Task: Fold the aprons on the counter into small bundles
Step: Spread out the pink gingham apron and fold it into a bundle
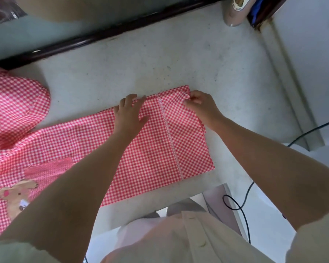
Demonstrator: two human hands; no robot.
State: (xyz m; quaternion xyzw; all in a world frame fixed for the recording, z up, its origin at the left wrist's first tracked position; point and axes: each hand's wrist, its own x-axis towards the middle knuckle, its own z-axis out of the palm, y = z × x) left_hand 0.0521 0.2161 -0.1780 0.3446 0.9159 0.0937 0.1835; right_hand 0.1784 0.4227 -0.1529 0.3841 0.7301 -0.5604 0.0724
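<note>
While the red gingham apron (152, 149) lies spread across the middle of the desk (141, 63), trailing toward its left edge, the folding looks barely begun. The left hand (129, 114) lies flat with its fingers straight, pressing the cloth near its far edge. The right hand (201, 107) pinches the apron's far right corner. Next, I'd judge, that corner must be carried over leftward while the flat hand anchors the crease and the edges stay aligned. A bear patch (17, 198) shows near the left, and a second gingham apron (15, 103) lies heaped by the desk's far left edge.
</note>
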